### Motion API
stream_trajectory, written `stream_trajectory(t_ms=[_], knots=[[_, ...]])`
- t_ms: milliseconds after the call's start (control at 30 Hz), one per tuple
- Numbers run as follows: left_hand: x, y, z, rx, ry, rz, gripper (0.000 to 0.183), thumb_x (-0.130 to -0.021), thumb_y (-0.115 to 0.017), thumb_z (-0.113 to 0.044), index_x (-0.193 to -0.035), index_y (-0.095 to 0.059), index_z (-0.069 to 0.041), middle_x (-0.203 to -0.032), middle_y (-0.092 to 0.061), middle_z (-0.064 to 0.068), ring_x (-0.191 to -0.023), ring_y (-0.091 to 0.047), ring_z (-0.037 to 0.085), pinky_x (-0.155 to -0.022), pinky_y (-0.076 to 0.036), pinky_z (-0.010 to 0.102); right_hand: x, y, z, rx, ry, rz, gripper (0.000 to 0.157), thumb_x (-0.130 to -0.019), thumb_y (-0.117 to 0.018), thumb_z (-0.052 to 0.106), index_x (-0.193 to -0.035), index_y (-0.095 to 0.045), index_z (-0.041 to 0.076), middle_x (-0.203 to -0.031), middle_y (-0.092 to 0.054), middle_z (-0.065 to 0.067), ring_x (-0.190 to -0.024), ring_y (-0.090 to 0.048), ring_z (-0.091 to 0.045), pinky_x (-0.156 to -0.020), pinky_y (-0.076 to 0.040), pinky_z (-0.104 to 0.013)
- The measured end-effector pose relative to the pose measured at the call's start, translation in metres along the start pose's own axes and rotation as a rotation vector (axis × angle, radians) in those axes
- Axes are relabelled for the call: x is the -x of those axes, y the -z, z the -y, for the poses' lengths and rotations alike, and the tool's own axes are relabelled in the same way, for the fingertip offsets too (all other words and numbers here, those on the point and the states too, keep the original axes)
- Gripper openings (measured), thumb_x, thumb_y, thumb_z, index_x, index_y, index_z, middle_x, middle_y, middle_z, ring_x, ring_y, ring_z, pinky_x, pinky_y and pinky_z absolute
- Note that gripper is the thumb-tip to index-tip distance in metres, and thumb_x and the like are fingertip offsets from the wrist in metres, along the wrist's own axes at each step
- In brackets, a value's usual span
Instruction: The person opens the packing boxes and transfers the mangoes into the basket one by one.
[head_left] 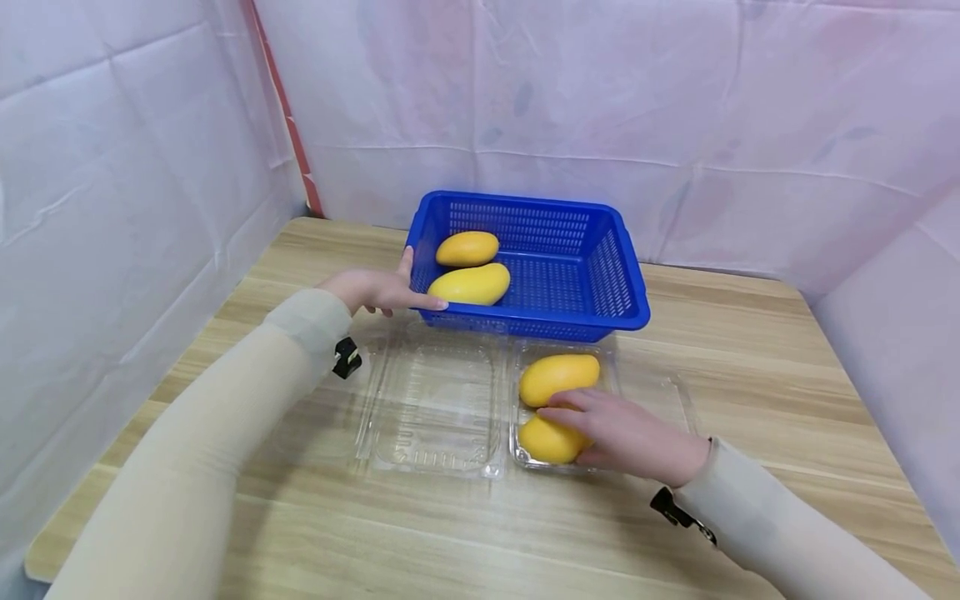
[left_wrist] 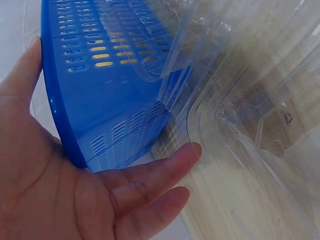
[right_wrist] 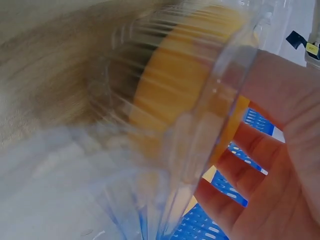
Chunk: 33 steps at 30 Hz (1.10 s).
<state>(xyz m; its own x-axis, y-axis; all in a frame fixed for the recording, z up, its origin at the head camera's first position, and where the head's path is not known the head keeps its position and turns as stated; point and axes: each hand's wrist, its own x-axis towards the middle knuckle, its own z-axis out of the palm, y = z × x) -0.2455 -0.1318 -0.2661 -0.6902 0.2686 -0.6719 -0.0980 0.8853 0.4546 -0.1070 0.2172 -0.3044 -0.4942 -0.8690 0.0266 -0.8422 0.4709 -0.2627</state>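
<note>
The left hand (head_left: 375, 290), fingers spread wide, is resting on the blue basket (head_left: 547, 283), with two mangoes (head_left: 471, 284) lying just beside it. The right hand (head_left: 618, 429) is gripping the nearer mango (head_left: 542, 438) in a clear tray (head_left: 514, 442); another mango (head_left: 558, 377) is lying just beyond. Packing seems to be underway; next probably calls for letting go, then filling the second tray (head_left: 442, 392) between the hands.
</note>
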Motion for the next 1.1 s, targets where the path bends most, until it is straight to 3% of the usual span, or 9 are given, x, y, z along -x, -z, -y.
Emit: stream_trajectory(t_ms=[500, 1100], knots=[[-0.002, -0.002, 0.004, 0.012, -0.013, 0.010, 0.124, -0.075, -0.054, -0.073, -0.134, 0.041, -0.019, -0.152, 0.020, 0.014, -0.116, -0.048, 0.036, -0.097, -0.035, 0.054, -0.005, -0.007, -0.009, 0.039, 0.058, 0.012, 0.065, -0.063, -0.085, 0.019, -0.122, -0.060, 0.007, -0.119, -0.059, -0.008, -0.108, -0.051, -0.027, -0.091, -0.044, -0.042], [-0.003, -0.003, 0.005, 0.050, -0.028, -0.001, 0.128, -0.071, -0.057, -0.074, -0.134, 0.041, -0.022, -0.152, 0.020, 0.013, -0.119, -0.046, 0.038, -0.099, -0.033, 0.055, -0.004, -0.011, -0.013, -0.002, 0.039, 0.010, 0.062, -0.066, -0.083, 0.024, -0.122, -0.060, 0.010, -0.119, -0.057, -0.002, -0.107, -0.049, -0.021, -0.091, -0.044, -0.040]])
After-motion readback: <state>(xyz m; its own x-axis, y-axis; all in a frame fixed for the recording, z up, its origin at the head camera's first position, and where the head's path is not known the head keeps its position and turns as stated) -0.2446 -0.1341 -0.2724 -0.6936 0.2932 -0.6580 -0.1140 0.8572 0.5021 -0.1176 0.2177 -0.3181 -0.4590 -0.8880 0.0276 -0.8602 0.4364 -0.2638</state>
